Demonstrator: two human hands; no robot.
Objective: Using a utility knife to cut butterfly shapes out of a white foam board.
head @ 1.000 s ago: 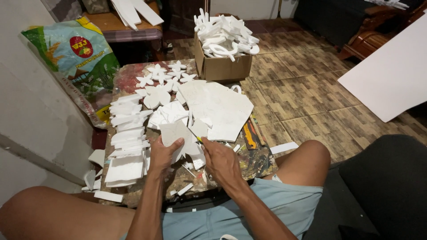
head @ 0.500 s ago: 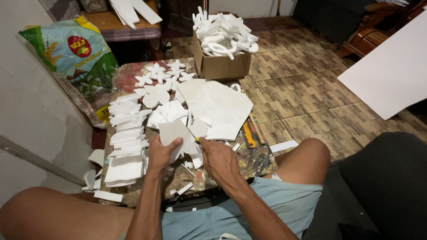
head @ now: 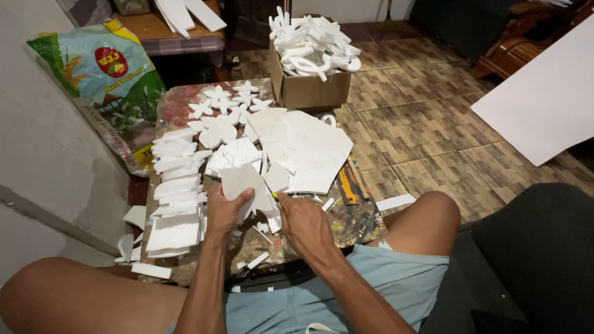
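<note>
Left hand [head: 224,211] fingers pinched shut, right hand [head: 303,224] fisted, both forearms extended.

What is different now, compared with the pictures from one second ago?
Little changed. The left hand still holds the white foam piece, now tilted slightly more upright. The right hand stays beside it with a small yellow-tipped tool. The foam stacks, flower shapes and cardboard box have not moved.
</note>
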